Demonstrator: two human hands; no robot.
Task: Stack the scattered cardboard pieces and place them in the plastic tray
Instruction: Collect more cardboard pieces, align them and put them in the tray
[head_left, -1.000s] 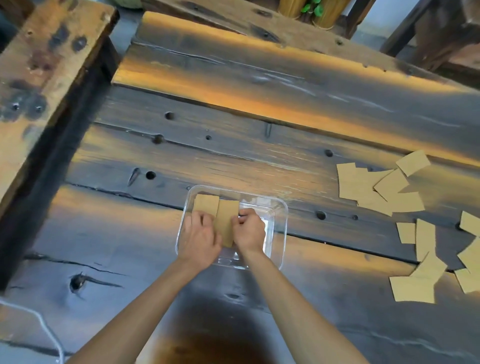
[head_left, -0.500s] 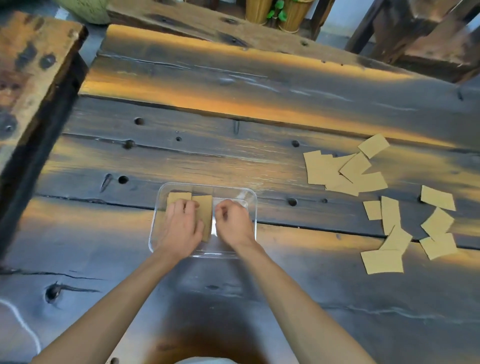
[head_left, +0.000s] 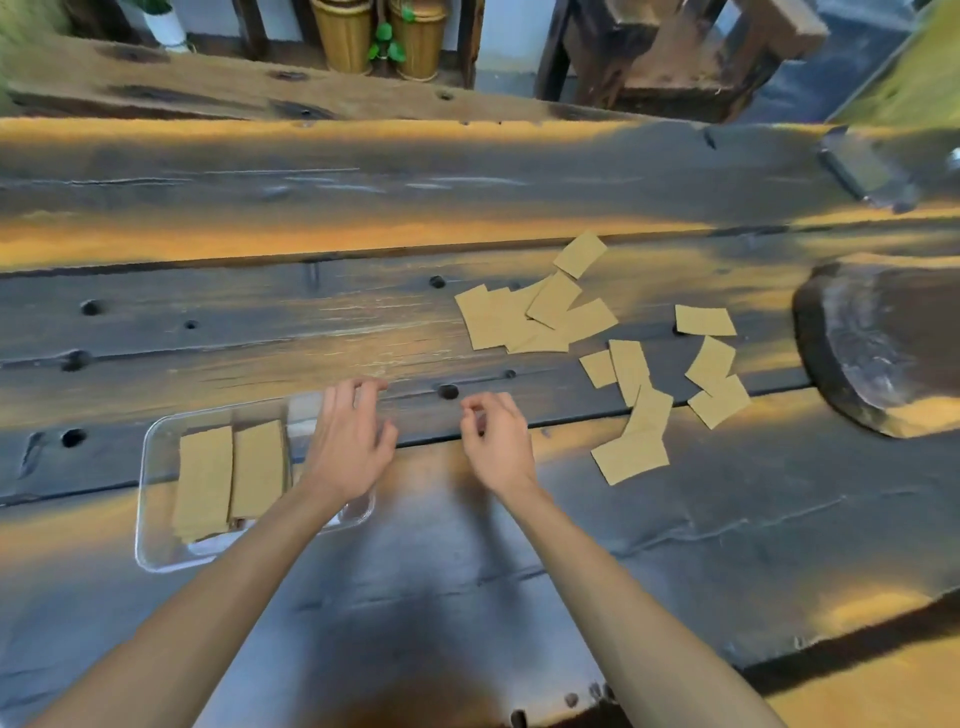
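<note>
Left hand: the left hand hangs over the right end of the tray, fingers spread and loose, holding nothing
Right hand: the right hand is out over the bare tabletop, fingers softly curled, thumb near the first finger, nothing in it
Tray: the clear plastic tray sits near the person on the left; it looks thin and light, so a bump could slide it
In the tray: two neat stacks of cardboard lie side by side in its left part; the right part looks bare
Nearest loose pieces: a small bunch of cardboard pieces lies to the right of the right hand, some lapping over each other
Right-side pieces: a few more lie further right, two or three touching
Far pile: a flat heap lies further back, with one piece alone behind it
How they handle: I think each piece is thin, light and a bit stiff, and hard to lift off flat wood
Where to hold: best to slide one, then pinch a free edge or corner, thumb under and fingers on top
</note>
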